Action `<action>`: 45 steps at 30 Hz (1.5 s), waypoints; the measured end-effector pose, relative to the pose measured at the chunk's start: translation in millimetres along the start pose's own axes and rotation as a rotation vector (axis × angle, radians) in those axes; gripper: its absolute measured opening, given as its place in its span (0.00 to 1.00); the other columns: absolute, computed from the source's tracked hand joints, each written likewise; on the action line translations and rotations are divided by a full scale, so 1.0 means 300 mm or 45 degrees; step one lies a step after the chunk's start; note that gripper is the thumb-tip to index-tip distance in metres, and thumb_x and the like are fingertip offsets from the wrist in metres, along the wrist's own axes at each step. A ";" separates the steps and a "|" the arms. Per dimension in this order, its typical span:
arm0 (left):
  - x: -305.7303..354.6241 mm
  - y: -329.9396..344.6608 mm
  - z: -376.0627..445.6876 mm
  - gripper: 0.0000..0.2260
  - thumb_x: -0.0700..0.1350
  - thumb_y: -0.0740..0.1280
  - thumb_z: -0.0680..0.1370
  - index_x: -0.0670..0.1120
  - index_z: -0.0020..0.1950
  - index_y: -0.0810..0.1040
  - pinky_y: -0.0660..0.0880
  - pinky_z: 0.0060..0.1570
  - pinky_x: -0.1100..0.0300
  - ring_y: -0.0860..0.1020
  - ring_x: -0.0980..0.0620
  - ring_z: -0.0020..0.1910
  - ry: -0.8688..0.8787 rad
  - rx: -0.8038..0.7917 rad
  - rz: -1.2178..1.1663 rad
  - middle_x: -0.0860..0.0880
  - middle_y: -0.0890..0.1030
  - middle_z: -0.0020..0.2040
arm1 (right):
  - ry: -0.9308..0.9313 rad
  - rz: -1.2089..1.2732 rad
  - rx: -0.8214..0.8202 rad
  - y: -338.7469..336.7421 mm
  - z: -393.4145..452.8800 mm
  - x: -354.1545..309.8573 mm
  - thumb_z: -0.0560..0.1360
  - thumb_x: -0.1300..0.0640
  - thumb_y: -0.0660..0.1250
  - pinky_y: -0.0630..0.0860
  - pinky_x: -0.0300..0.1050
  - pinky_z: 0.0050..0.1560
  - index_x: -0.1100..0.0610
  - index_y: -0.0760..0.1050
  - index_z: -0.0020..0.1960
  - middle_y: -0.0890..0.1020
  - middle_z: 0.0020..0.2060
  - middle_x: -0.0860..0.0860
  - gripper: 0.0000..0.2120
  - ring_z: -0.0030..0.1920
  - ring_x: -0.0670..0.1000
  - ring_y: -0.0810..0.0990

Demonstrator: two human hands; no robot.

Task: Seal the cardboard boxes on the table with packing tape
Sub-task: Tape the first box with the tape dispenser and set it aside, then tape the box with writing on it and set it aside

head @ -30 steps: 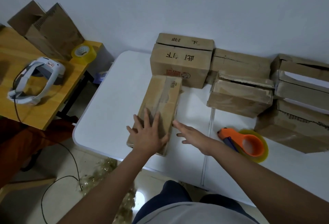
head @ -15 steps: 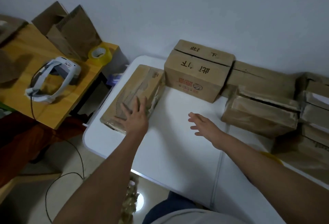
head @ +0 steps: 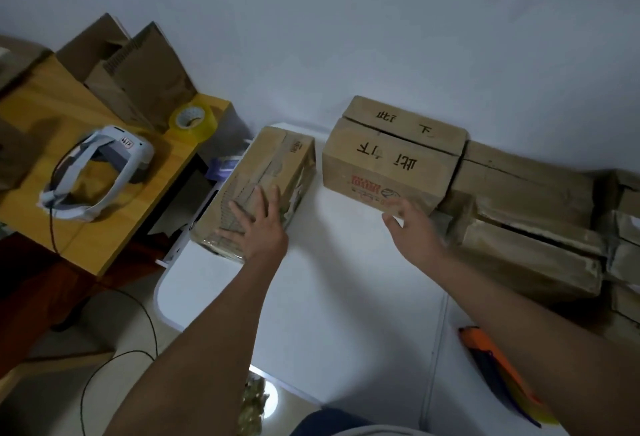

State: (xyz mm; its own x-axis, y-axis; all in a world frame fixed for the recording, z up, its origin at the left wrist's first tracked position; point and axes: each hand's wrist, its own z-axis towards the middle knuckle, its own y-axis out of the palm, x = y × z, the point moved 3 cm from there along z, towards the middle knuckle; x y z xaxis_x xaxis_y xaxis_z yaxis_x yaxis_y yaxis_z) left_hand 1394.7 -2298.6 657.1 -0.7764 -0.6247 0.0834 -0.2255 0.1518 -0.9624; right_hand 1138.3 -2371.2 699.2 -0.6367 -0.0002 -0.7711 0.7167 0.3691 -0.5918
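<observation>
Left hand [head: 261, 227] lies flat, fingers spread, on the taped box [head: 256, 189] at the white table's [head: 311, 314] far-left corner, apparently parking a finished one out of the way. Right hand [head: 414, 231] reaches open and empty toward the printed box [head: 384, 165], probably next for sealing. The orange tape dispenser [head: 491, 366] is half hidden behind the right forearm, and the right-hand boxes run off frame.
</observation>
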 end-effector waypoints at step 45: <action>0.034 -0.065 -0.193 0.25 0.54 0.57 0.83 0.59 0.79 0.55 0.79 0.46 0.49 0.76 0.46 0.52 0.318 0.104 -0.503 0.47 0.68 0.58 | 0.378 0.092 0.357 -0.040 -0.266 0.223 0.82 0.47 0.57 0.70 0.44 0.51 0.59 0.70 0.68 0.71 0.61 0.56 0.21 0.53 0.52 0.74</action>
State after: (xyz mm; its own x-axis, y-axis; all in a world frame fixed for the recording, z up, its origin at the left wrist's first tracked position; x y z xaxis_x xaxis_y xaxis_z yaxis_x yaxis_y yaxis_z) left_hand 1357.0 -2263.4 691.6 -0.7604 -0.4178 0.4972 -0.4929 -0.1273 -0.8607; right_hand 1064.4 -2301.4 673.6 -0.6069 0.3000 -0.7360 0.7862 0.0906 -0.6113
